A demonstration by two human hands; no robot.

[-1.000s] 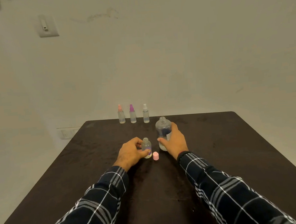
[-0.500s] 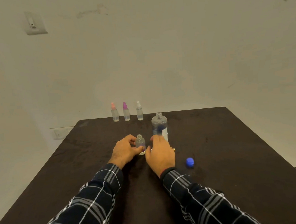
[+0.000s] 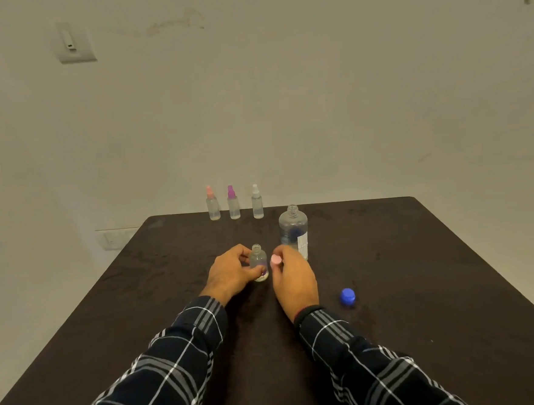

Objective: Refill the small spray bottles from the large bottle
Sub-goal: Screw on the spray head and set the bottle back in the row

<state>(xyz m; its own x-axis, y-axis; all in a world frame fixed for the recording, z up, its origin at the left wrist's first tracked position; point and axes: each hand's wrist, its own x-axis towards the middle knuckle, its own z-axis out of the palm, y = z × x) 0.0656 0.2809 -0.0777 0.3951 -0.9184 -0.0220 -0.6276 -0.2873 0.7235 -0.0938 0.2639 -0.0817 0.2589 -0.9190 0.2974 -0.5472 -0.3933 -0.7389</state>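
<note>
My left hand [image 3: 229, 273] grips a small clear bottle [image 3: 258, 261] that stands upright and uncapped on the dark table [image 3: 421, 254]. Right beside it, my right hand [image 3: 293, 279] pinches a small pink cap [image 3: 276, 260] at about the height of the bottle's shoulder. The large clear bottle [image 3: 293, 229] stands open just behind my right hand, with nothing touching it. Its blue cap [image 3: 347, 297] lies on the table to the right of my right wrist.
Three small spray bottles stand in a row at the table's far edge: one with a peach top [image 3: 212, 206], one with a purple top [image 3: 233, 204], one with a white top [image 3: 257, 203]. A bare wall rises behind the table.
My right hand has let go of the large bottle, come back toward me and picked the pink cap up off the table. My left hand has kept hold of the small bottle.
</note>
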